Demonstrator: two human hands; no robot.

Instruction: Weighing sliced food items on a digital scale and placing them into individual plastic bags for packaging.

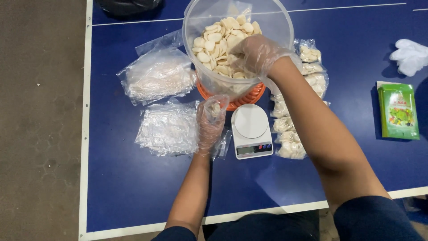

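Tub is set at the table's far middle, tilted toward the person; chips are piled in it. Right hand is placed inside the tub, on the chips. Scale is set just before the tub. Left hand is held just left of the scale, a small bag gripped in it. Empty bags are stacked left of that hand; behind them lies a larger bag. Filled bags are lined up right of the scale. Packet and spare glove are laid far right.

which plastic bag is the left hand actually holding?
The small clear bag in the left hand, held above the table; the other bags lie flat on it.
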